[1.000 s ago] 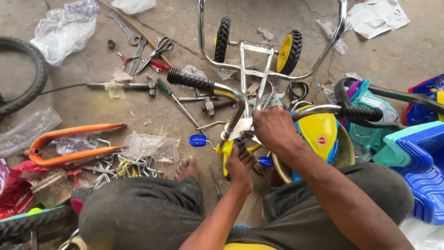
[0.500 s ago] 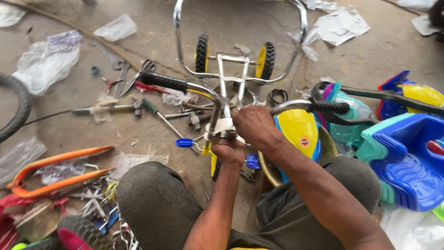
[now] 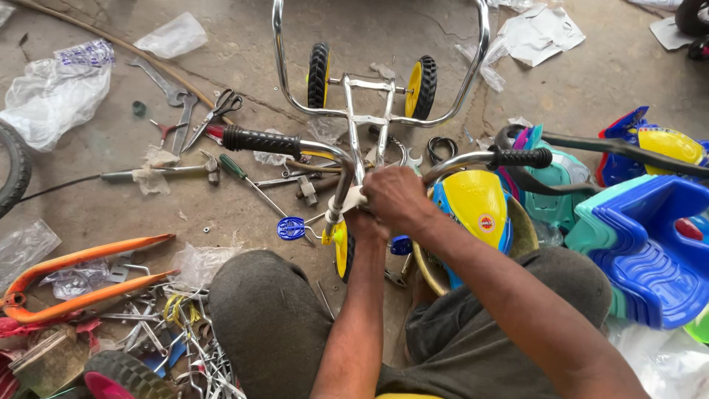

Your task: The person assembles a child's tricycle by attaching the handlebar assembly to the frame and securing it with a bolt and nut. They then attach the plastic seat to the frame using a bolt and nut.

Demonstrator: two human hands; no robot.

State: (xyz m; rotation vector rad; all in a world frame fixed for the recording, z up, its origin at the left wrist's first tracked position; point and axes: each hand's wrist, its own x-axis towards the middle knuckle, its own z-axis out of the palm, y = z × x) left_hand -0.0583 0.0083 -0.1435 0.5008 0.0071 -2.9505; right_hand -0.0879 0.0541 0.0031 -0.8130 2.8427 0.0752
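Note:
A small child's tricycle lies in front of me on the concrete floor. Its chrome handlebar [image 3: 336, 159] has black grips [image 3: 260, 140] at both ends, and two black-and-yellow rear wheels [image 3: 318, 74] stand at the far end of its chrome frame [image 3: 279, 66]. My right hand [image 3: 399, 198] is clasped over the middle of the handlebar at the stem. My left hand [image 3: 367, 224] sits just under it, mostly hidden, gripping the stem above the yellow front wheel [image 3: 340, 247]. A yellow and blue front panel [image 3: 476, 207] lies beside my right wrist.
Tools litter the floor at left: scissors [image 3: 214, 114], pliers [image 3: 166, 133], a hammer [image 3: 159, 174], screwdrivers [image 3: 247, 181], a wrench [image 3: 159, 77]. An orange fork [image 3: 74, 273] and loose metal parts lie at lower left. Blue and teal plastic seats [image 3: 650, 244] are stacked at right. Plastic bags [image 3: 55, 92] are scattered about.
The view has shifted closer to the tricycle. My right hand has moved from the handlebar's right side onto its middle, over my left hand at the stem.

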